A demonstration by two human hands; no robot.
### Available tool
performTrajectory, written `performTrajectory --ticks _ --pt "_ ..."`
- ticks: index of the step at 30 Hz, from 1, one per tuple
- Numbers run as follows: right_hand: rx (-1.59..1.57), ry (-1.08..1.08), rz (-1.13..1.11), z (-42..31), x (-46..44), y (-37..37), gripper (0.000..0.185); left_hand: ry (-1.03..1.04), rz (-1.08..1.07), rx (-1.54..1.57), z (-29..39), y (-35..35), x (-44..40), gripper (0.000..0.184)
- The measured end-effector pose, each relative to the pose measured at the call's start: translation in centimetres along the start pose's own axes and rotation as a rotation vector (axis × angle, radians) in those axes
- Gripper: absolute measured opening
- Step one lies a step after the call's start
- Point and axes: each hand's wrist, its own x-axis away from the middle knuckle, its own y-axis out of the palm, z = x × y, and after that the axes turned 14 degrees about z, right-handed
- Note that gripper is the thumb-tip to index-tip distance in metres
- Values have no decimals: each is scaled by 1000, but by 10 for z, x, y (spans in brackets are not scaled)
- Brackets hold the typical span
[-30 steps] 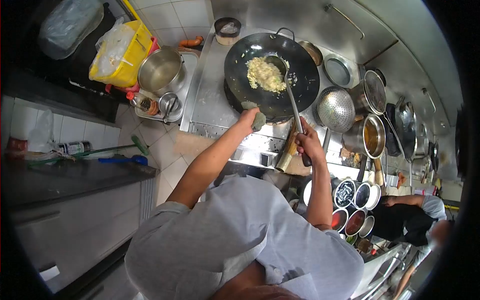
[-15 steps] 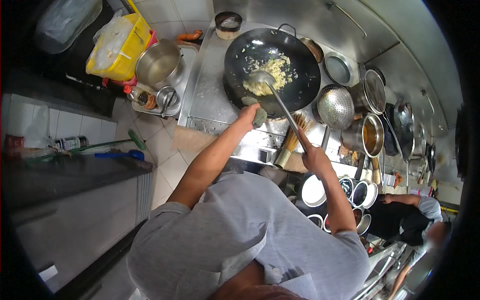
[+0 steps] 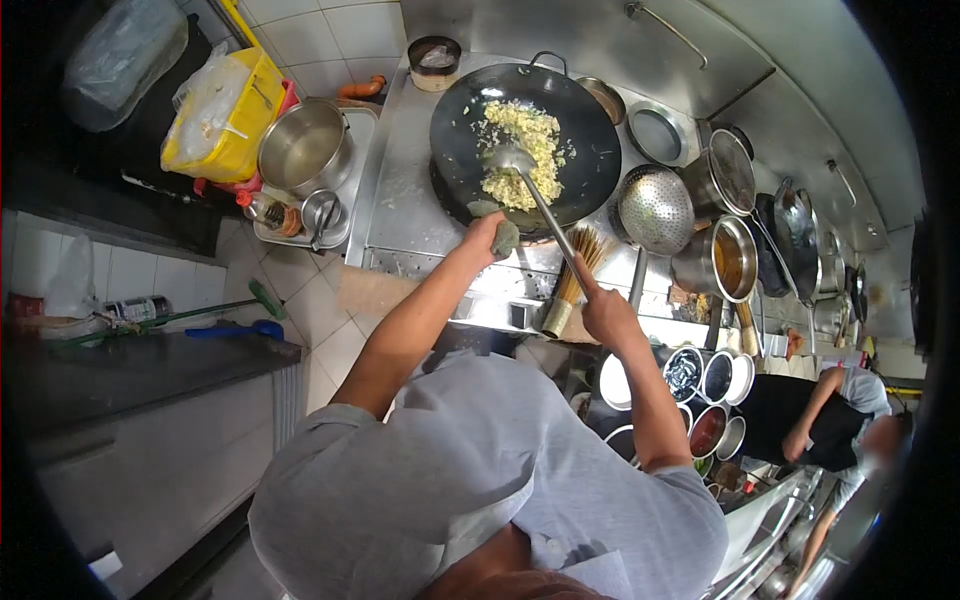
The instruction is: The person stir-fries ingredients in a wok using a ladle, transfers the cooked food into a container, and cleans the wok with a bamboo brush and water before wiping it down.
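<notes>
A large black wok (image 3: 460,125) rests on the steel stove, holding loose pale-yellow and white food (image 3: 530,130) in small bits. My left hand (image 3: 484,238) is closed around a grey-green cloth (image 3: 506,238) at the wok's near rim. Part of the rim under the fingers is hidden. My right hand (image 3: 610,318) grips the long handle of a metal ladle (image 3: 545,205). The ladle's bowl lies among the food, left of the wok's middle. A bamboo brush (image 3: 575,275) lies on the stove edge between my two hands.
To the right are a perforated strainer (image 3: 655,210), a pot of brown liquid (image 3: 735,262) and several seasoning bowls (image 3: 708,430). A steel pot (image 3: 305,148) and an oil bottle (image 3: 262,210) stand on a left tray. Another person (image 3: 815,425) stands far right.
The food has shifted and spread toward the wok's far side, and the ladle has moved with it. The view has turned slightly. The other person's arm has lowered.
</notes>
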Motion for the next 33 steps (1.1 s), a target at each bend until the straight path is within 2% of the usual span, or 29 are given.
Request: performTrajectory --ticks 2,4,6,8,10,12,13,14,15,17,18,19,20,23,26,28,30,33 --pt "24 -21 -20 16 18 -2 86 -7 9 -9 -1 -1 -1 13" --pt "-3 -62 63 15 -3 5 87 -28 15 55 -2 2 -15 13" --pt "-34 42 85 -2 -27 19 86 -48 34 5 -6 -2 -23 15" --pt "-37 40 115 -5 -40 41 86 -37 -7 25 -4 2 -1 17" --pt "-52 35 153 -10 -37 38 85 5 100 24 2 9 14 18" --pt "-119 -45 105 1 0 14 83 31 47 55 -2 3 0 21" --pt "-169 -64 85 11 18 6 82 25 -55 25 -3 -2 -9 22" --pt "-113 2 18 3 40 -11 82 18 -152 1 -7 -8 -14 24" --pt "-53 61 -49 -6 63 -33 81 16 -144 11 -11 -10 -4 24" --pt "-99 12 -74 -2 102 -64 81 -47 -4 -2 -9 5 48 26" --pt "-232 -69 -78 17 114 -74 81 -105 31 8 -3 11 95 27" --pt "-379 4 -167 18 121 -97 80 -148 20 16 3 13 131 26" --pt "-374 -2 -186 24 124 -109 80 -196 10 23 5 13 148 25" --pt "-250 39 -194 16 97 -103 76 -110 83 31 -1 22 127 22" --pt "-120 -34 101 27 49 -16 78 -25 -38 59 -54 -17 38 18" --pt "-20 -45 195 19 40 -5 81 88 57 -157 -89 -33 72 15" --pt "-49 11 145 3 52 -35 82 -12 106 -42 -85 -25 146 14" --pt "-228 29 54 1 70 -52 80 -63 192 92 -51 -5 156 15"
